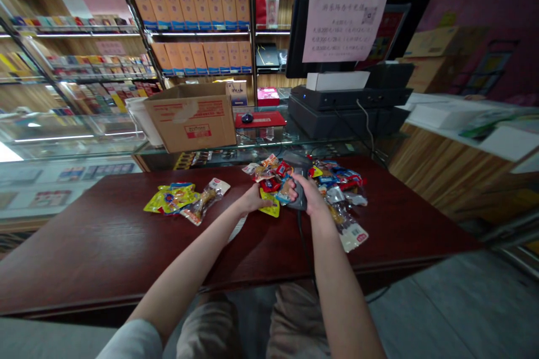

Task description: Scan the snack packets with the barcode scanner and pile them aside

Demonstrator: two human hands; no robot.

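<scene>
A dark corded barcode scanner (300, 193) tilts above a yellow snack packet (269, 208).

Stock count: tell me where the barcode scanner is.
Head view: the barcode scanner is in the right hand, among snack packets on the dark red table.

Two hands (255, 199) (308, 196), one handheld barcode scanner (300, 201), one cardboard box (190, 119).

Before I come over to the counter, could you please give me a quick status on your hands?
Right hand shut on handheld barcode scanner, cable trailing down. Left hand resting on yellow snack packet. Loose snack packets on both sides, on dark red table.
</scene>
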